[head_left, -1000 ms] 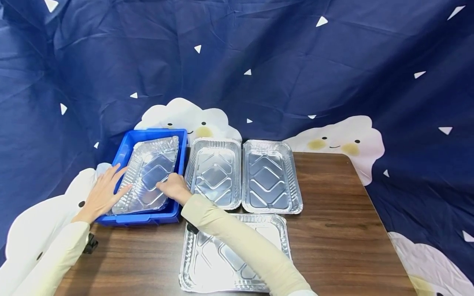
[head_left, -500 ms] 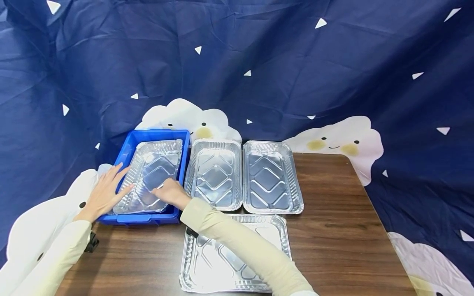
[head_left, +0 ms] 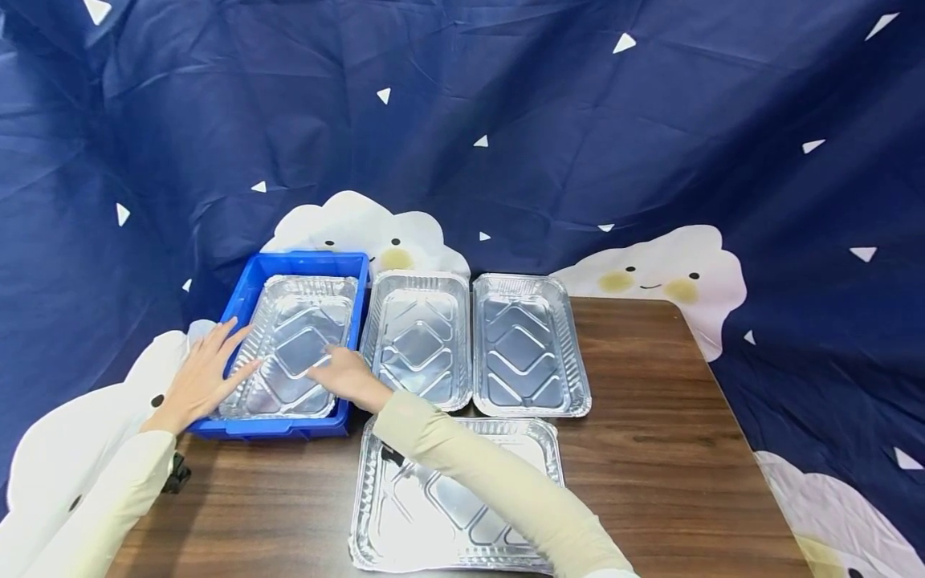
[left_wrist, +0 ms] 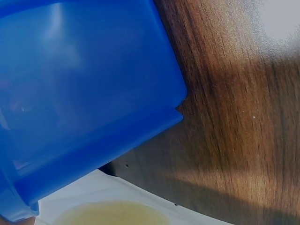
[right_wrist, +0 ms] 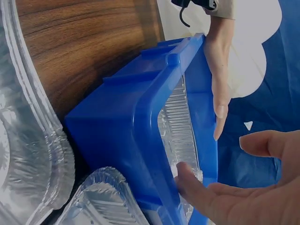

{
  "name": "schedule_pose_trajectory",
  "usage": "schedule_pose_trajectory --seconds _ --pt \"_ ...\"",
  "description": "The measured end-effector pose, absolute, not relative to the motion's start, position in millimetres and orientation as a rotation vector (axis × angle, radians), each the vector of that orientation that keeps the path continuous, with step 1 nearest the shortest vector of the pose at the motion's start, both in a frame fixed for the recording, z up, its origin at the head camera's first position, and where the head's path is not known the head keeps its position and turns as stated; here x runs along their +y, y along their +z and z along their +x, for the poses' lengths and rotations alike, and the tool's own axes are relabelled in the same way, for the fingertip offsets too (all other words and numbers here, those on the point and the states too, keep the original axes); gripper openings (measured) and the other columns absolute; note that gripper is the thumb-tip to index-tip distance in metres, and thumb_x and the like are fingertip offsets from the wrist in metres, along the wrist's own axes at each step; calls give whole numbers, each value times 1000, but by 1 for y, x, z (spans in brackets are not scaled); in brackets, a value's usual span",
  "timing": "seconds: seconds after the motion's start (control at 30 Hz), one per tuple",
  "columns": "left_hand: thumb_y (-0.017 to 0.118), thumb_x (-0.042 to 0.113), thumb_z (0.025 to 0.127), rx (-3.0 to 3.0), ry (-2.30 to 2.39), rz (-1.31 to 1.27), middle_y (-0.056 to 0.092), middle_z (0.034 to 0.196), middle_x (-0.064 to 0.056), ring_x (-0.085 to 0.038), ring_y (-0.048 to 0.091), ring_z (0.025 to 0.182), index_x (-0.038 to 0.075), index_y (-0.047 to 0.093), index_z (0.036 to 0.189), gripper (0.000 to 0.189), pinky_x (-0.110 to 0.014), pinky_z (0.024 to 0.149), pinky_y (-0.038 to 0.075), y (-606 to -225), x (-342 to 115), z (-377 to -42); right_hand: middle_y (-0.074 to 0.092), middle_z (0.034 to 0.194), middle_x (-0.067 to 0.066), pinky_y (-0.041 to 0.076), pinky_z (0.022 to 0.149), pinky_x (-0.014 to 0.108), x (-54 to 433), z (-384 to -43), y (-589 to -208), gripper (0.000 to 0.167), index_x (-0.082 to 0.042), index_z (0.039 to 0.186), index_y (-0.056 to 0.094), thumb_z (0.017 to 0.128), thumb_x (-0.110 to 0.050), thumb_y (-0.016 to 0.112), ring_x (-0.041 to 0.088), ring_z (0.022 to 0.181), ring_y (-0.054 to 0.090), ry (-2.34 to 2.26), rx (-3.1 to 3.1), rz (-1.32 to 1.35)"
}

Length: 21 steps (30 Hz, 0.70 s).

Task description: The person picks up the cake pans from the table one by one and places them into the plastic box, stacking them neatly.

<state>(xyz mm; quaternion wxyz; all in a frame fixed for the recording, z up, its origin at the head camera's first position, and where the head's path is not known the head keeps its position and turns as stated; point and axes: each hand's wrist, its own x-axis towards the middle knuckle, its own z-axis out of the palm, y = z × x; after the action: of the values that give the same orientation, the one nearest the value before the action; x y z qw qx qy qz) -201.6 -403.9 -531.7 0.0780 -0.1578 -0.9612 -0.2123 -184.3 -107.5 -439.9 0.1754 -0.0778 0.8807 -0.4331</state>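
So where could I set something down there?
The table right of the back trays and front tray; also between blue bin, front tray and left sleeve. Crowded: the bin, with its foil tray, left hand and right hand.

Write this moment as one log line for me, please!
left grip: at left rim of blue bin | right grip: over foil tray inside bin, holding nothing | other trays: three, on table
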Motion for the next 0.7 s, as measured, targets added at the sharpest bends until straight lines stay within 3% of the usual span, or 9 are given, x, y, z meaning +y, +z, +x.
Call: schedule_pose_trajectory --seconds 0.07,0.23,0.3,0.43,0.5,0.7 --pt "63 42 103 -2877 -630 -473 26 166 -34 -57 22 152 3 39 161 73 -67 125 2 -532 -404 -201 66 145 10 47 107 25 -101 -185 -440 57 -3 146 62 92 -22 72 22 134 60 -1268 2486 -247" --pt "62 43 104 -2874 -612 -482 28 166 -34 -55 23 152 1 40 160 73 -66 126 2 -532 -404 -201 67 142 12 51 99 30 -86 -187 -442 55 -5 146 62 94 -21 68 18 105 62 -1316 2454 -279" --pt "62 44 104 -2874 -609 -483 28 166 -34 -55 23 153 1 41 159 73 -66 126 2 -532 -404 -200 66 142 13 51 98 32 -81 -188 -442 55 -6 147 61 95 -20 68 18 101 60 -1339 2433 -269" --pt "62 44 104 -2881 -606 -477 27 166 -33 -54 22 154 2 39 160 73 -65 126 1 -533 -404 -200 64 143 18 53 100 38 -71 -188 -440 55 -5 148 59 96 -22 67 26 112 66 -1362 2399 -282" --pt "62 44 104 -2881 -603 -475 27 166 -33 -54 22 154 3 39 161 74 -66 126 1 -534 -405 -200 62 146 19 51 105 37 -65 -188 -439 55 -4 148 58 96 -22 67 30 125 64 -1369 2391 -291" --pt "62 43 104 -2869 -596 -483 27 166 -33 -54 22 154 4 39 161 73 -67 125 2 -533 -405 -200 60 149 18 46 114 41 -44 -192 -436 56 -4 148 57 96 -20 68 33 138 56 -1435 2359 -279"
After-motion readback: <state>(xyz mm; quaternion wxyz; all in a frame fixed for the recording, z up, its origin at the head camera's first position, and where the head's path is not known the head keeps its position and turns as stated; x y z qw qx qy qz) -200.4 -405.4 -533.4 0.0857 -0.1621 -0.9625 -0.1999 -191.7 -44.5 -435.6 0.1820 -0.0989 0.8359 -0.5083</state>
